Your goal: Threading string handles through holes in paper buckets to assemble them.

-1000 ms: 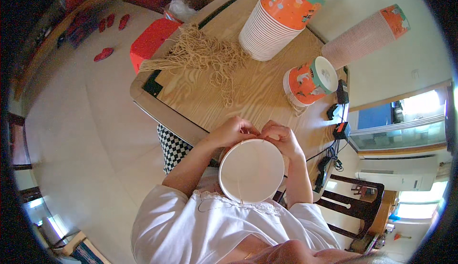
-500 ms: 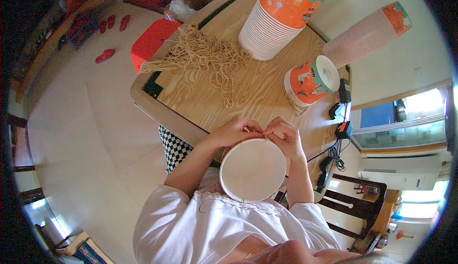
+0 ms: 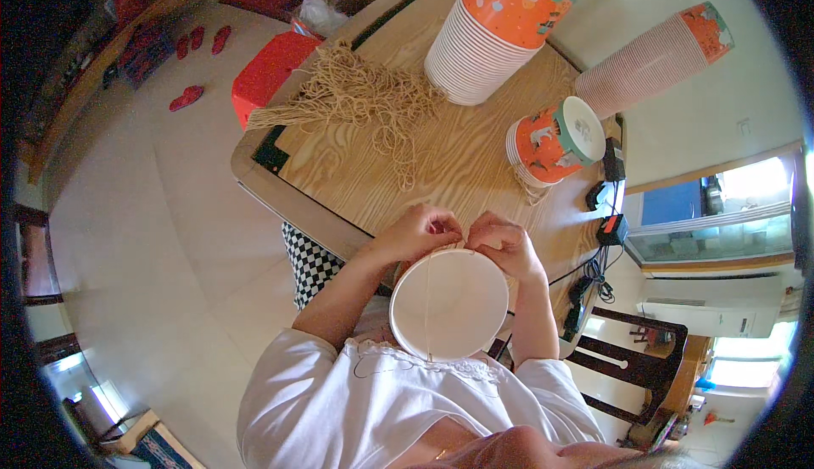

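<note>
A round paper tub (image 3: 462, 316) rests against my lap and belly, its white mouth facing up toward me. A thin strand of twine (image 3: 428, 308) runs across that mouth from the far rim to the near rim. At the far rim my left hand (image 3: 422, 233) pinches fine twine between thumb and fingers. Just right of it, my right hand (image 3: 502, 244) is also closed in a pinch at the rim, with a small gap between the hands. The twine within the fingers is barely visible. Past my hands, a loose heap of tan twine (image 3: 365, 92) lies on the wooden table (image 3: 339, 176).
A tall stack of paper tubs (image 3: 483, 53) stands at the table's back, with a short stack (image 3: 551, 142) nearer right and a long leaning stack (image 3: 649, 66) behind. Black cables and adapters (image 3: 606, 231) lie along the right edge. A red stool (image 3: 267, 75) stands beyond the left corner.
My hands have drawn slightly apart at the far rim, the left one shifting a little left. The strand across the tub's mouth shows more plainly now.
</note>
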`<state>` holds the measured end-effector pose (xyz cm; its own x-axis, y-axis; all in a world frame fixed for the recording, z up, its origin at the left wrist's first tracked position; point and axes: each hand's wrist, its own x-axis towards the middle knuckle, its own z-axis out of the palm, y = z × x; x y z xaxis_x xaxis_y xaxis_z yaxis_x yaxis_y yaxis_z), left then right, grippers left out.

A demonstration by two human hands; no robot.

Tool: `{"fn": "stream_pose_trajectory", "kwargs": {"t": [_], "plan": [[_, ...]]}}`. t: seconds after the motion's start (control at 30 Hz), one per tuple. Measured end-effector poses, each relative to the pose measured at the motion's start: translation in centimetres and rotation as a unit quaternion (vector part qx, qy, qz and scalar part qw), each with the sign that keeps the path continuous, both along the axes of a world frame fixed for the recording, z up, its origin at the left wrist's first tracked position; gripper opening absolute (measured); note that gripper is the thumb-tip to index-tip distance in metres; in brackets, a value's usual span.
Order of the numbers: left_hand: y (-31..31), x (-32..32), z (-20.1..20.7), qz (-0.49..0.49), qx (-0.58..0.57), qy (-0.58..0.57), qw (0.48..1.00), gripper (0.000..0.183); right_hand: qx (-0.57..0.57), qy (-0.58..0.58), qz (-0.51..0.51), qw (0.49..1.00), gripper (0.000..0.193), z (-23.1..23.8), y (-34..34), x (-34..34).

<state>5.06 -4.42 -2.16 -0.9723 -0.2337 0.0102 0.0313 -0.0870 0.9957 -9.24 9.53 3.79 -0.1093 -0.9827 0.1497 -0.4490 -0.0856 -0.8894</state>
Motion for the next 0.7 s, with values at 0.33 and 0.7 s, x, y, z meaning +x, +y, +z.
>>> {"fn": "stream_pose_trajectory", "kwargs": {"t": [0.33, 0.7], "plan": [[0.1, 0.2, 0.7, 0.007, -0.06, -0.011, 0.998, 0.02, 0.048, 0.001, -0.005, 0.999, 0.01, 0.9, -0.1, 0.1], [-0.2, 1.7, 1.9, 0.084, -0.044, -0.009, 0.995, 0.026, 0.046, 0.041, -0.077, 0.995, 0.013, 3.0, 1.0, 1.2]]}}
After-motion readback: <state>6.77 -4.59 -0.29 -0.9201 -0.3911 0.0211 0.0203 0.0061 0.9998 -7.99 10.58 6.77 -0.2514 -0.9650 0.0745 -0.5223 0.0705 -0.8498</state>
